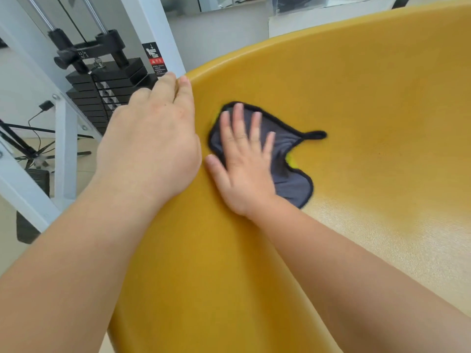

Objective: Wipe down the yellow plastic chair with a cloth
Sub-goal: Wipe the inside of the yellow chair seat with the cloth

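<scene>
Left forearm (63,263) and right forearm (356,263) are being held out from the bottom edge, the first outside the chair (356,98), the second inside its yellow shell. The cloth (288,179), grey with black edging, is being pressed flat against the shell's inner wall by the right hand (244,169). Its fingers (238,123) are being kept straight and spread apart on top of the cloth, with the thumb lying off it on bare plastic. A loop (316,135) on the cloth is being left free just right of the little finger, and a yellow-green patch of the underside is being shown just below that fingertip. The chair's rim is being covered by the left hand (150,138), just left of the right thumb. Its fingers (184,90) are being held together along the rim, and whether they are curling round it cannot be told. A black weight stack (107,98) in a white frame (153,21) is being partly hidden behind the left fingers.
</scene>
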